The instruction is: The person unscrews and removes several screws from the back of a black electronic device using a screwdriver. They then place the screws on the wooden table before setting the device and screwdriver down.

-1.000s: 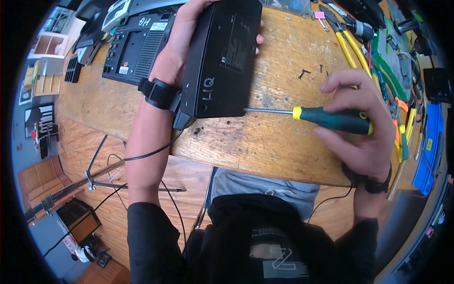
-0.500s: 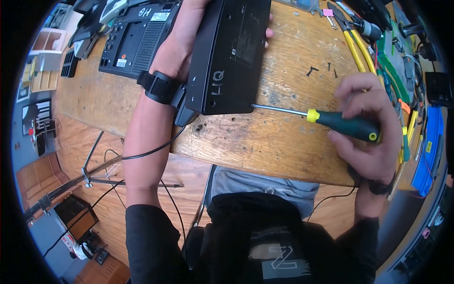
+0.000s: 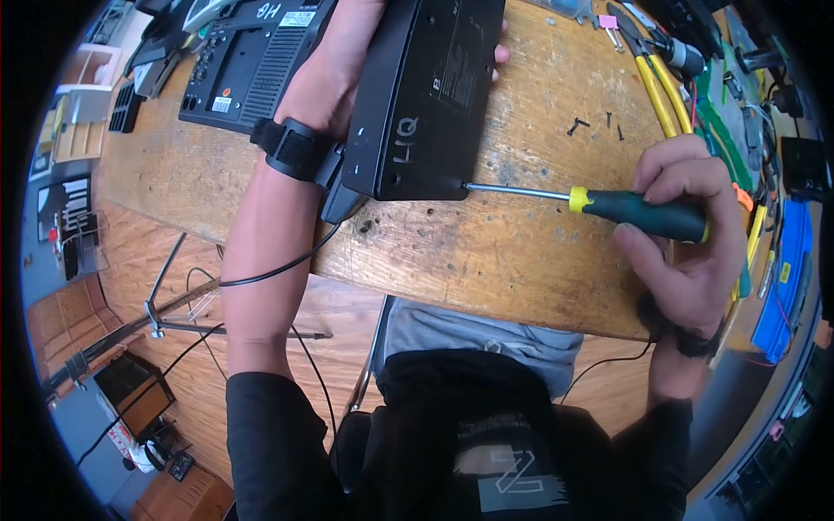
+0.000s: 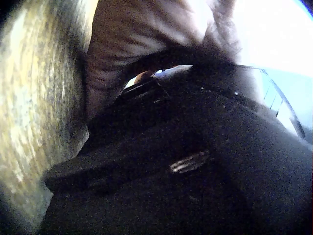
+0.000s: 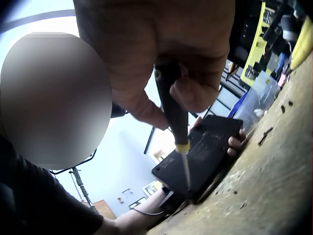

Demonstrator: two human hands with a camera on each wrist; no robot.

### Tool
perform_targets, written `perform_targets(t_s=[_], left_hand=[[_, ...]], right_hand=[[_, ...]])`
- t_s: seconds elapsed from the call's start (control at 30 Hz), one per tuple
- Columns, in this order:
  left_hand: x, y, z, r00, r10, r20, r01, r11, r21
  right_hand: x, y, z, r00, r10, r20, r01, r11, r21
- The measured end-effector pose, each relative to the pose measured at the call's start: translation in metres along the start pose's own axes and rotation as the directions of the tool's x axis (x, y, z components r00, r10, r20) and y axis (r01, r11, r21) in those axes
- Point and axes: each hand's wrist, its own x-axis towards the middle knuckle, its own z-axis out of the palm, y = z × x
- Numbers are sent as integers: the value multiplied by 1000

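Observation:
In the head view, my left hand [image 3: 347, 52] grips a flat black device case [image 3: 447, 104] marked HQ, its fingertips showing round the far edge. The case stands tilted over the bench, its labelled face toward the right. My right hand [image 3: 714, 265] pinches the dark green handle of a screwdriver [image 3: 638, 213] with a yellow collar. The screwdriver's tip meets the face's near corner, as the right wrist view also shows on the case [image 5: 205, 152]. The palm of my left hand [image 4: 146, 29] arches over a dark casing in the left wrist view.
Several small black screws [image 3: 578, 126] lie on the wooden bench [image 3: 521, 260]. Behind the left forearm sits another black device [image 3: 252, 74] marked HQ. Yellow-handled cutters [image 3: 656, 91] and other tools line the right side. A thin black cable [image 3: 282, 276] crosses the left forearm.
The case and screwdriver have shifted a little to the right in the head view, the tip staying at the same corner. My right fingers have come closer together on the handle.

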Motion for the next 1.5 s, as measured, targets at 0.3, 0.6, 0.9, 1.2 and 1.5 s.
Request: perform_targets(t_s=[0.3, 0.6, 0.9, 1.2, 1.5], left_hand=[[-2, 2, 3, 999, 8, -33, -8, 1000, 11], [0, 1, 0, 1000, -9, 12, 10, 1000, -11], [-2, 1, 4, 1000, -22, -3, 21, 998, -54], [1, 0, -1, 998, -34, 50, 37, 996, -79], [0, 3, -2, 1000, -14, -13, 14, 1000, -14]], right_hand=[[3, -13, 7, 977, 194, -92, -174, 968, 182], [0, -22, 16, 930, 337, -147, -291, 920, 262], [-10, -10, 15, 981, 170, -95, -155, 977, 144], [-7, -16, 12, 1000, -13, -25, 12, 1000, -29], [-1, -26, 17, 971, 202, -128, -181, 970, 162]])
